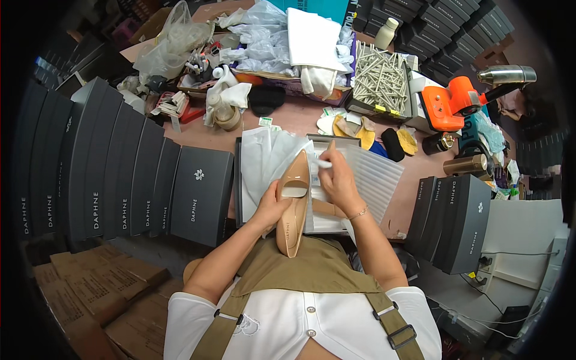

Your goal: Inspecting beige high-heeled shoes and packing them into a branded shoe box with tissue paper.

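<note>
My left hand [273,207] is wrapped round the side of a beige patent pointed-toe shoe [293,225], with its toe pointing away from me. A white piece of stuffing [294,192] shows at the shoe's opening. To the right of the toe, my right hand [338,183] is pinched on a small white piece [324,164], whose kind I cannot make out. Below both hands lies an open shoe box [238,201] with white tissue paper [258,159] spilling over it. A second beige shoe [327,208] lies in the box, partly hidden by my right hand.
Dark shoe boxes [201,192] line the left, and more boxes [453,222] stand at right. Ribbed white foam sheet [375,180] lies beside the open box. Further back are a box of white sticks [381,81], an orange heat gun [447,105] and a bin of plastic wrapping [261,39].
</note>
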Available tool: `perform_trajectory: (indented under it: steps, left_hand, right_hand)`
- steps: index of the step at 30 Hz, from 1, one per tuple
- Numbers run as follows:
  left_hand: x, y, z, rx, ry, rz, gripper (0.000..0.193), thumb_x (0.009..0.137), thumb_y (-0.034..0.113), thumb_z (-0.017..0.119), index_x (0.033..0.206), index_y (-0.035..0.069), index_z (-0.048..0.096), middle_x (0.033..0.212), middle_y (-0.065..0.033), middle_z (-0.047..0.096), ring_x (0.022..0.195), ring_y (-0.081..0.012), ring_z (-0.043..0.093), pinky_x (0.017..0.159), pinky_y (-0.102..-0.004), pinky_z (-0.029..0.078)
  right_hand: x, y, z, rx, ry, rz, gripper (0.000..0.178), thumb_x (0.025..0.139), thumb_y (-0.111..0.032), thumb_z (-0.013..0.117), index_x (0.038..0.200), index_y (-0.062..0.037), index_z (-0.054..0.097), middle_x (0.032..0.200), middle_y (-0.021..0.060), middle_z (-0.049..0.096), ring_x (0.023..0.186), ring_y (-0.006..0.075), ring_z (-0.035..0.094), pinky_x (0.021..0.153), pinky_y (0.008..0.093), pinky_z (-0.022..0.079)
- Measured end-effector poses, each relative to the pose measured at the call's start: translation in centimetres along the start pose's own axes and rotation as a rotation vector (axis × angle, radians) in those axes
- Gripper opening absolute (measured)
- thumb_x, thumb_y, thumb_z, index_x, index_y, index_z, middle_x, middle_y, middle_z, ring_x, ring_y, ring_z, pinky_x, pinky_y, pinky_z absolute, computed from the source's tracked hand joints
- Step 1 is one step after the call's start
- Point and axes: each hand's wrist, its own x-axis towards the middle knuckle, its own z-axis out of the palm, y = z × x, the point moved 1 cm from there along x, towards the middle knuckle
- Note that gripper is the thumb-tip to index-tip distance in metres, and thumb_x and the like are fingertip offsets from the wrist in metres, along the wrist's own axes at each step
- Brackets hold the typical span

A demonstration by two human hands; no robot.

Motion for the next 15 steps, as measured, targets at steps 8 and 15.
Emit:
perform_trajectory:
  steps: [8,15]
  left_hand:
    - [-0.9,1.6,1.1,-0.301,-0.096,-0.156,0.069,0.082,0.000,0.056,0.141,0.004,0.022,0.127,-0.0144,0.045,0.108,-0.0207,0.053,0.086,-0.0316,0.050]
    - [-2.1,2.1,2.9,-0.318,-0.082,-0.166,0.068,0.083,0.004,0.052,0.142,0.006,0.018,0.130,-0.0150,0.041,0.116,-0.0232,0.048,0.094,-0.0357,0.046]
  right_hand:
    - [-3.0,-1.4,4.6,-0.492,-0.346,-0.185,0.029,0.075,-0.013,0.060,0.104,-0.0112,0.058,0.103,0.0084,0.055,0.103,0.0258,0.054,0.080,0.0382,0.044]
    - [-2.1,2.5,7.9,-0.570,-0.157,0.020,0.062,0.082,-0.014,0.056,0.141,-0.0184,0.038,0.148,0.0210,0.029,0.135,0.0392,0.030,0.104,0.0564,0.025]
